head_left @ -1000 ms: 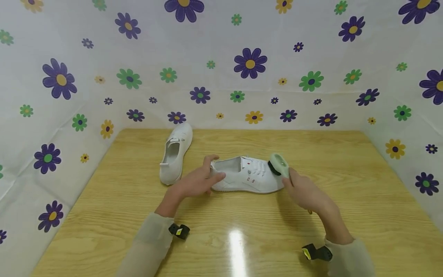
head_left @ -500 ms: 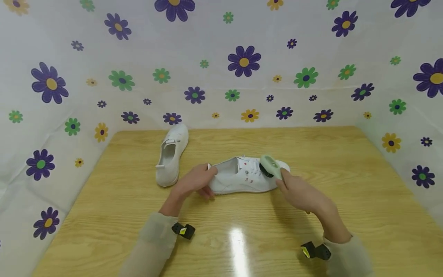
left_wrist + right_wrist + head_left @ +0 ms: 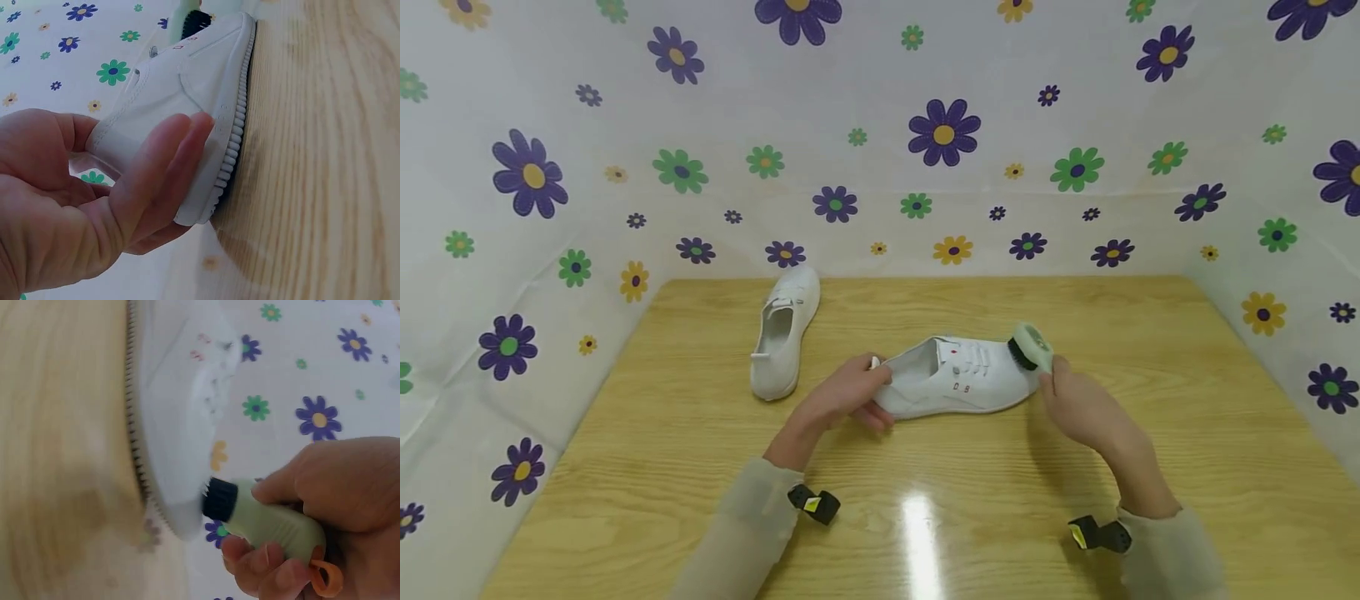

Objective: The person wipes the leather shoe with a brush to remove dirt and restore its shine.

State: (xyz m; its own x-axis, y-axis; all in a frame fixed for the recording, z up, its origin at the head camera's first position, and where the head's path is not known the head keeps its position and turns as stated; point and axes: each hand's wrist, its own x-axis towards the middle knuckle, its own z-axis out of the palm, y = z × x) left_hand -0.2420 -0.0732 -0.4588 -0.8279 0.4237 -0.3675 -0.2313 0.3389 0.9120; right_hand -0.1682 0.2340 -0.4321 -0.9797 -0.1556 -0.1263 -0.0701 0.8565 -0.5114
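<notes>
A white lace-up shoe lies sole-down on the table, its toe to the right. My left hand grips its heel, the thumb at the collar and the other fingers along the outer side. In the left wrist view those fingers lie against the heel just above the ribbed sole. A pale green brush with dark bristles is held by its handle in my right hand. Its bristles are at the toe of the shoe, and an orange loop hangs from the handle end.
The matching white shoe stands at the back left of the wooden table, toe toward the back. Flower-patterned white cloth encloses the back and both sides.
The brush went left from the toe to the laces, then back right to the toe. My left hand changed its hold on the heel, its thumb now at the collar.
</notes>
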